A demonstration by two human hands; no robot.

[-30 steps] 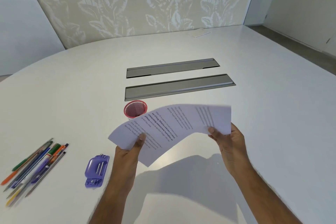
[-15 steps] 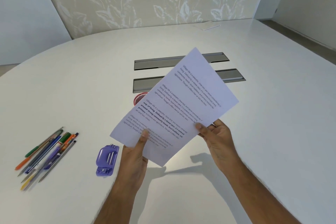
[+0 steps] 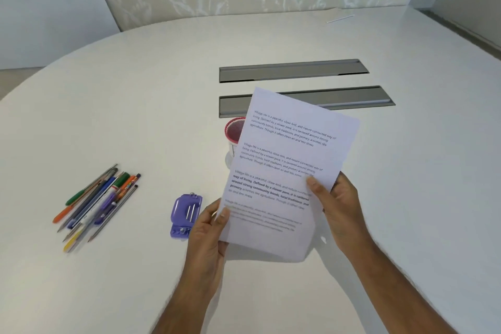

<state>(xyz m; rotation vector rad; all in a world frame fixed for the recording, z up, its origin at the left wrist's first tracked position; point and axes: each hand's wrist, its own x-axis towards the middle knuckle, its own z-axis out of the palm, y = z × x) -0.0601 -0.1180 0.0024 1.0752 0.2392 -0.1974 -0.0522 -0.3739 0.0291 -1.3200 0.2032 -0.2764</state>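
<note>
right now both hands hold a printed page (image 3: 287,171) up above the near middle of the white table (image 3: 141,106), tilted so that its top leans toward the far right. the left hand (image 3: 210,233) pinches the page's lower left edge, thumb pressed on the printed face and the other fingers behind the paper, mostly out of sight. the right hand (image 3: 340,206) grips the right edge a little higher up, its thumb laid over the end of a text line and its fingers curled behind. the page carries four blocks of text, the third partly in bold, the lowest blurred. along the upper right edge a second paper edge seems to show, but whether it is one sheet or more i cannot tell. a shadow falls on the table beneath it

behind the page, partly hidden by its left edge, stands a red mesh cup (image 3: 233,130). farther off two long grey metal flaps (image 3: 292,70) lie set into the tabletop, one behind the other; the page's top corner covers part of the nearer one. just left of the left hand lies a purple hole punch (image 3: 185,214). well to the left lies a loose bundle of pens and pencils (image 3: 97,203), green, orange, blue and yellow among them
</note>
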